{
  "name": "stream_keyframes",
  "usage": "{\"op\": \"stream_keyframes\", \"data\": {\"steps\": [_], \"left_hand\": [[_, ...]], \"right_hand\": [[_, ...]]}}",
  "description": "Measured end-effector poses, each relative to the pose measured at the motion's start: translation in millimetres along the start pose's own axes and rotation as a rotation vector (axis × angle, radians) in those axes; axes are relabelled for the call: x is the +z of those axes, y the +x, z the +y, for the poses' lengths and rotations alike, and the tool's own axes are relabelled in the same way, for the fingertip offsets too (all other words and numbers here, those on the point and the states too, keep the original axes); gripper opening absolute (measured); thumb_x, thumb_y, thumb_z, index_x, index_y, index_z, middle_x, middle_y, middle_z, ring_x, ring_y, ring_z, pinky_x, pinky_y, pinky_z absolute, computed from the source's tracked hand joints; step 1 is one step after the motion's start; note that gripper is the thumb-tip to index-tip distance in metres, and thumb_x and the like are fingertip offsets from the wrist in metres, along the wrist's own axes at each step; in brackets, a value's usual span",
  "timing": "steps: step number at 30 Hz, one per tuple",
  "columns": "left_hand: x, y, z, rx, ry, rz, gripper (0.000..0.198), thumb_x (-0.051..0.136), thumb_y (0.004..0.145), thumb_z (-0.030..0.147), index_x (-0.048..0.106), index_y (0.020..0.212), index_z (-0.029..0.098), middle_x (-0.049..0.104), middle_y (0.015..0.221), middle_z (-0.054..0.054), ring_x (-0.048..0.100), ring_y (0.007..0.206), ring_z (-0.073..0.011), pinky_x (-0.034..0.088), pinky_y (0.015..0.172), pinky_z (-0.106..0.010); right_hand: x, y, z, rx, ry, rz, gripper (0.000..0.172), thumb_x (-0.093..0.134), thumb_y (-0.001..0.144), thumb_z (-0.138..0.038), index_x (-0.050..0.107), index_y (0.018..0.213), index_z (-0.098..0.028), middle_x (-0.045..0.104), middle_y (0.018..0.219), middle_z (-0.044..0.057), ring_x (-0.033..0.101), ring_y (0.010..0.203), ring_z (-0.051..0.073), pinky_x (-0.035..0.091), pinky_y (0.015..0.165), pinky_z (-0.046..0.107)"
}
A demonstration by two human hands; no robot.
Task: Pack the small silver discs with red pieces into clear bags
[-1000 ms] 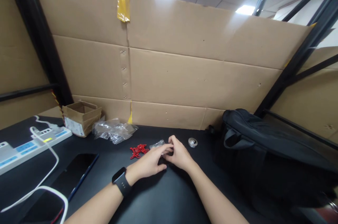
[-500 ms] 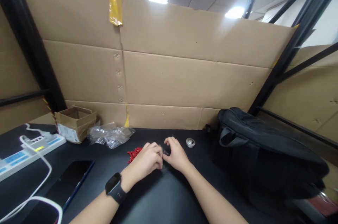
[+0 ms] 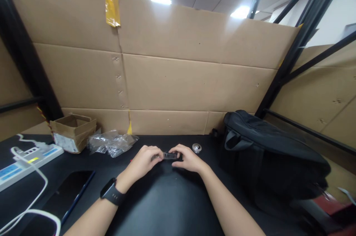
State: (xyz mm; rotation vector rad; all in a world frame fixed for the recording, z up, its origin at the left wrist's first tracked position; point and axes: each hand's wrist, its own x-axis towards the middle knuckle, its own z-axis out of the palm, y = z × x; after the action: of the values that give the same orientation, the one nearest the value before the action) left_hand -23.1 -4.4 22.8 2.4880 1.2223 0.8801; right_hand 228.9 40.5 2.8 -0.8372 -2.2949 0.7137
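Observation:
A small see-through plastic piece [image 3: 170,156] is held level just above the black table, between my two hands. My left hand [image 3: 145,160], with a dark watch [image 3: 112,191] on its wrist, pinches the left end. My right hand [image 3: 187,159] curls around the other end, its fingers on top and the thumb lower down. What exactly the piece is, I cannot make out. A sliver of something red [image 3: 131,160] shows behind my left hand, which hides the rest. Just beyond my right hand lies a small silvery ring-shaped thing [image 3: 196,148].
Crumpled clear plastic [image 3: 113,143] and an open cardboard box [image 3: 73,132] sit at the back left. Nearer are a white power strip [image 3: 29,162] with cables and a dark phone or tablet [image 3: 68,195]. A black bag [image 3: 275,158] stands right, before a cardboard wall [image 3: 172,84].
My hands have drawn slightly apart, and the clear piece now shows between them. My left hand has shifted left over the red cords. The whole view has swung a little to the right.

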Motion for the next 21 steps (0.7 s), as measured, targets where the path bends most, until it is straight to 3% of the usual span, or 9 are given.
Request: {"op": "stream_keyframes", "data": {"steps": [4, 9, 14, 18, 21], "left_hand": [[5.1, 2.3, 4.9, -0.068, -0.054, 0.086, 0.014, 0.059, 0.093, 0.031, 0.069, 0.087, 0.024, 0.074, 0.089, 0.002, 0.066, 0.085, -0.016, 0.042, 0.085, -0.028], [14.7, 3.4, 8.3, -0.177, -0.232, 0.119, 0.012, 0.059, 0.09, 0.031, 0.065, 0.086, 0.022, 0.075, 0.089, 0.0, 0.068, 0.086, -0.0167, 0.046, 0.081, -0.025], [30.2, 1.8, 6.8, -0.318, -0.341, 0.068, 0.011, 0.06, 0.086, 0.033, 0.058, 0.088, 0.023, 0.077, 0.088, 0.001, 0.071, 0.082, -0.018, 0.046, 0.076, -0.025], [34.2, 0.4, 9.9, -0.418, -0.256, 0.06, 0.03, 0.057, 0.086, 0.027, 0.049, 0.115, 0.027, 0.077, 0.082, 0.005, 0.071, 0.078, -0.0181, 0.042, 0.087, -0.031], [35.2, -1.0, 14.5, -0.427, -0.072, 0.01, 0.03, 0.051, 0.089, 0.024, 0.052, 0.119, 0.03, 0.076, 0.083, 0.004, 0.069, 0.086, -0.0196, 0.038, 0.088, -0.035]], "right_hand": [[3.6, 4.5, -0.6, -0.001, 0.065, 0.056, 0.013, 0.071, 0.086, -0.032, 0.076, 0.093, -0.022, 0.067, 0.096, 0.004, 0.062, 0.082, 0.015, 0.048, 0.076, 0.026], [-9.7, 3.3, -0.1, 0.097, 0.117, 0.081, 0.02, 0.068, 0.087, -0.037, 0.076, 0.085, -0.019, 0.071, 0.089, 0.004, 0.063, 0.078, 0.016, 0.046, 0.07, 0.025], [-11.9, 0.0, 11.2, 0.296, 0.184, 0.01, 0.031, 0.066, 0.086, -0.043, 0.073, 0.073, -0.015, 0.067, 0.064, 0.001, 0.056, 0.059, 0.013, 0.039, 0.057, 0.023], [-4.6, 0.1, 17.9, 0.337, 0.096, -0.045, 0.037, 0.059, 0.091, -0.043, 0.071, 0.068, -0.016, 0.068, 0.063, 0.002, 0.056, 0.058, 0.013, 0.037, 0.056, 0.023], [3.4, 1.1, 15.4, 0.341, -0.061, -0.023, 0.034, 0.058, 0.091, -0.037, 0.068, 0.066, -0.017, 0.068, 0.063, 0.001, 0.058, 0.06, 0.014, 0.037, 0.059, 0.023]]}}
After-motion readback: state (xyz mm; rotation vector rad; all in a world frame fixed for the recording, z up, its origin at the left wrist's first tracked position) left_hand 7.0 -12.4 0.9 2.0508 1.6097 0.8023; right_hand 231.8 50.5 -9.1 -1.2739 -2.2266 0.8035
